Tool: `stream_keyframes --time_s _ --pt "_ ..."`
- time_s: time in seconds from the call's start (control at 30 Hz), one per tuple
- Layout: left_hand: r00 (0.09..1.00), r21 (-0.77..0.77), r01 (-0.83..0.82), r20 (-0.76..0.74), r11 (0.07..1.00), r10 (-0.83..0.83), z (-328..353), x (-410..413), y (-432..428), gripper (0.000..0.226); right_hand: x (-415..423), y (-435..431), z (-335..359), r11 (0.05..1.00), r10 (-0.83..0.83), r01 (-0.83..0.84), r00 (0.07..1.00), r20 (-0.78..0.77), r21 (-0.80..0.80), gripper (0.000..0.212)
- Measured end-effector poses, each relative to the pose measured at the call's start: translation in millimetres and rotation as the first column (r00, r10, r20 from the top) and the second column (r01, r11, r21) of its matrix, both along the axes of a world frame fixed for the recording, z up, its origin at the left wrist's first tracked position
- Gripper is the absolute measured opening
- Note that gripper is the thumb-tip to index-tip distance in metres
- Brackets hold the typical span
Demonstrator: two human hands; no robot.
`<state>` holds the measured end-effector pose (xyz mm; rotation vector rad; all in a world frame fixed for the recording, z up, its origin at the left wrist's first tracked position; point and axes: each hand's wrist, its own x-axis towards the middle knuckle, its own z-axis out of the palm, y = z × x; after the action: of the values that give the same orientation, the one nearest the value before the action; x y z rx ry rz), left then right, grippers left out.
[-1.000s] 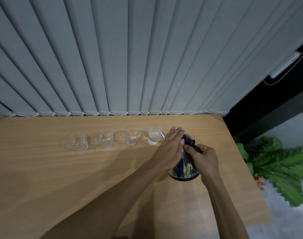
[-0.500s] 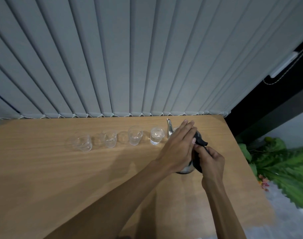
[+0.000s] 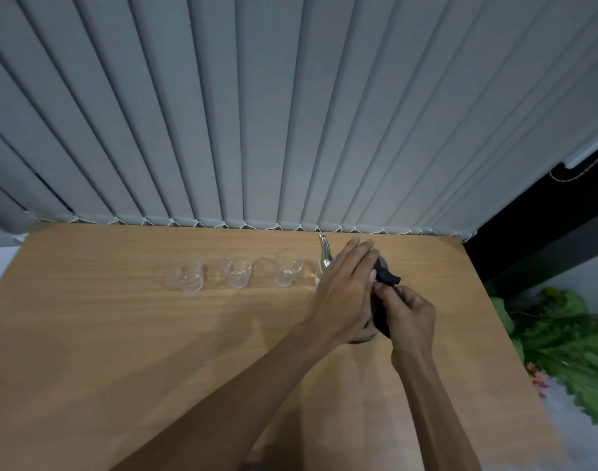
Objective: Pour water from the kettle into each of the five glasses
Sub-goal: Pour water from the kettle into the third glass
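A steel kettle [image 3: 326,258] with a thin upright spout and a black handle [image 3: 387,277] is at the right end of a row of clear glasses. My right hand [image 3: 408,312] grips the handle. My left hand [image 3: 345,294] lies flat over the kettle's top, fingers straight, and hides most of its body. To the left stand a near glass [image 3: 287,272], a middle glass [image 3: 239,274] and a far-left glass [image 3: 189,277]. Another glass [image 3: 317,270] peeks out just behind the spout. Each holds a little water.
The wooden table [image 3: 121,351] runs up to grey vertical blinds [image 3: 257,130] at the back. Its right edge drops off to green plant leaves [image 3: 569,345] on the floor. A dark wall panel [image 3: 545,232] stands at the far right.
The kettle was tipped toward the rightmost glass with its base showing. It has swung back upright, spout pointing up. Both hands stayed on it.
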<state>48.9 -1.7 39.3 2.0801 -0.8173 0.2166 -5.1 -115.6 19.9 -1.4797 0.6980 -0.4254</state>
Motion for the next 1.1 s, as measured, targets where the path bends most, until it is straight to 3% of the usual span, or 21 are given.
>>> stream_keyframes --time_s 0.2,0.43,0.73,0.83,1.0,1.1 --pt "0.97 -0.026 -0.03 -0.242 0.999 0.022 -26.8 10.7 23.3 0.043 16.1 16.6 -3.1 0.984 0.087 -0.114 0.978 -0.189 -0.139 0.023" --pt "0.912 -0.074 -0.087 -0.408 0.993 0.05 -39.7 20.4 37.0 0.041 34.6 28.0 5.1 0.925 0.121 -0.235 0.928 -0.354 -0.298 0.026" --pt "0.885 -0.116 -0.117 -0.462 0.986 0.051 -45.5 25.5 39.6 0.041 45.1 29.2 12.4 0.868 0.122 -0.313 0.887 -0.446 -0.385 0.032" --pt "0.886 -0.116 -0.118 -0.46 0.986 0.052 -45.7 25.7 38.4 0.041 44.7 28.6 13.5 0.864 0.135 -0.328 0.882 -0.452 -0.383 0.021" --pt "0.883 -0.114 -0.119 -0.466 0.986 0.052 -46.1 26.0 37.2 0.042 45.6 26.6 13.1 0.865 0.129 -0.325 0.88 -0.458 -0.381 0.036" --pt "0.883 -0.112 -0.117 -0.467 0.987 0.052 -45.7 27.2 38.0 0.042 46.6 26.8 13.2 0.863 0.145 -0.339 0.877 -0.458 -0.375 0.028"
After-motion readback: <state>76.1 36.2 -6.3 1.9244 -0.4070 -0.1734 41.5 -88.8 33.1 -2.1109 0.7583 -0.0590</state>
